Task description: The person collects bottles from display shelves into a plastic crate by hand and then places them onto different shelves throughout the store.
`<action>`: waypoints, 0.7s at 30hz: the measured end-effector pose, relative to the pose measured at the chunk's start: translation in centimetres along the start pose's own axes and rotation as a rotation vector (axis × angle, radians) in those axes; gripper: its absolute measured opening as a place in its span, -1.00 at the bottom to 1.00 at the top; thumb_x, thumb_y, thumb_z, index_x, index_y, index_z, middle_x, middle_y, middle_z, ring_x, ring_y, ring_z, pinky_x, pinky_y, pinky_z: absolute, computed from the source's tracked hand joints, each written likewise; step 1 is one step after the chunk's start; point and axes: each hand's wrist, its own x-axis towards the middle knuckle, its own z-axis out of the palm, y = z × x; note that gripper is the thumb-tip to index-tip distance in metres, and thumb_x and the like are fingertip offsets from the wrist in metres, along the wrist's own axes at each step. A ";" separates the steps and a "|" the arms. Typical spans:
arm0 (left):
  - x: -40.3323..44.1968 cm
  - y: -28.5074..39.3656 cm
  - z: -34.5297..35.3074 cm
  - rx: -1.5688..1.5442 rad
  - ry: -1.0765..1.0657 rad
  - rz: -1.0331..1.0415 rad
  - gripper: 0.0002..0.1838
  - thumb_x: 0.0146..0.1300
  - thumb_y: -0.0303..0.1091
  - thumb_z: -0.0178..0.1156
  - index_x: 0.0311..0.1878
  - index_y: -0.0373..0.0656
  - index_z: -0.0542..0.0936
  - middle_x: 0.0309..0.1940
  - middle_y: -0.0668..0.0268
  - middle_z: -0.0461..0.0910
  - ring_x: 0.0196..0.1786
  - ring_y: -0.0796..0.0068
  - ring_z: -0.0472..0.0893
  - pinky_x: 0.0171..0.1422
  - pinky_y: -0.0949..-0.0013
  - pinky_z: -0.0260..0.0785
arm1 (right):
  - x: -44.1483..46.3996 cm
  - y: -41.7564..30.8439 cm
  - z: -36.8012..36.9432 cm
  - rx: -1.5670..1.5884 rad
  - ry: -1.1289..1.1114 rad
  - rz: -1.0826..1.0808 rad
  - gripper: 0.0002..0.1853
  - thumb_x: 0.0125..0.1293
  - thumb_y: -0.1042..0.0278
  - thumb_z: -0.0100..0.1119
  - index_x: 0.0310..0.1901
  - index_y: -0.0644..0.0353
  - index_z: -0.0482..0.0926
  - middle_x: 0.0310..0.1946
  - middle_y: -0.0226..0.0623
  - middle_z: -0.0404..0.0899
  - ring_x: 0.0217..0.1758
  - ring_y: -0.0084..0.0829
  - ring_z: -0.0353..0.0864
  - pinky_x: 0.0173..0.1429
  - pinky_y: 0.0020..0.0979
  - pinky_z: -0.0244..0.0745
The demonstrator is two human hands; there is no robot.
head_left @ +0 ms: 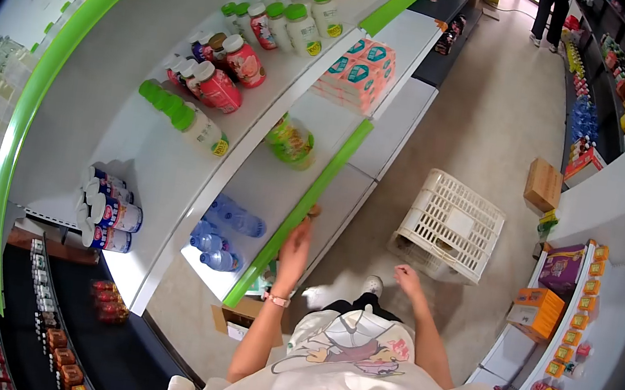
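My left hand (295, 249), with a band on its wrist, reaches to the green front edge (286, 227) of the lower white shelf. Its fingers point forward and look stretched out. A small brownish spot lies at their tips, too small to name. Water bottles (225, 232) with blue labels lie on the shelf left of this hand. Farther along stands a green-and-yellow packaged item (292, 143). My right hand (409, 280) hangs low before my body, fingers loosely bent, with nothing visible in it. An off-white plastic crate (455, 222) sits on the floor just beyond it.
The upper shelf holds white bottles with green lids (206, 132), red-pink bottles (218, 88) and blue-white cans (114, 215). Pink tissue packs (360, 71) stand farther along. Cartons (543, 184) line the aisle's right side. A person (550, 17) stands at the far end.
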 end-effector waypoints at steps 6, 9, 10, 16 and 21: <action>3.6 18.5 -6.9 0.331 0.333 0.479 -0.70 0.28 -0.40 0.01 0.05 -0.27 0.47 0.06 0.15 0.46 0.13 0.35 0.40 0.15 0.31 0.22 | -0.8 -2.5 1.8 0.063 -0.165 0.129 -0.76 0.26 0.27 0.07 -0.12 0.22 0.51 -0.35 -0.33 0.56 -0.32 -0.51 0.56 -0.23 -0.49 0.45; 7.5 21.6 -10.5 0.694 0.555 0.684 -0.66 0.25 -0.40 0.07 0.09 -0.25 0.43 0.05 0.11 0.43 0.11 0.18 0.39 0.15 0.22 0.21 | -0.3 -6.2 2.5 -0.066 -0.108 -0.075 -0.74 0.27 0.23 0.08 -0.13 0.24 0.52 -0.32 -0.32 0.59 -0.29 -0.52 0.57 -0.19 -0.49 0.46; 9.0 22.1 -11.4 0.767 0.593 0.715 -0.64 0.23 -0.40 0.10 0.10 -0.24 0.42 0.05 0.08 0.42 0.11 0.12 0.38 0.18 0.19 0.19 | -0.9 -8.8 3.0 -0.036 -0.116 -0.111 -0.73 0.27 0.23 0.08 -0.13 0.25 0.52 -0.31 -0.32 0.60 -0.27 -0.52 0.58 -0.18 -0.48 0.46; 13.9 21.7 -12.8 0.838 0.631 0.677 -0.59 0.19 -0.35 0.18 0.08 -0.29 0.40 -0.01 -0.06 0.40 0.08 0.04 0.36 0.13 0.18 0.24 | -4.2 -21.3 8.7 -0.095 -0.194 -0.453 -0.72 0.28 0.21 0.06 -0.09 0.19 0.53 -0.29 -0.23 0.64 -0.17 -0.40 0.62 -0.10 -0.44 0.47; 15.4 20.1 -13.1 0.719 0.667 0.690 -0.58 0.19 -0.34 0.18 0.08 -0.28 0.39 0.01 0.00 0.39 0.07 0.04 0.39 0.13 0.18 0.25 | -4.9 -29.7 12.3 -0.286 -0.371 -0.614 -0.65 0.24 0.10 0.02 -0.08 0.16 0.53 -0.24 -0.14 0.62 -0.17 -0.18 0.62 -0.06 -0.27 0.49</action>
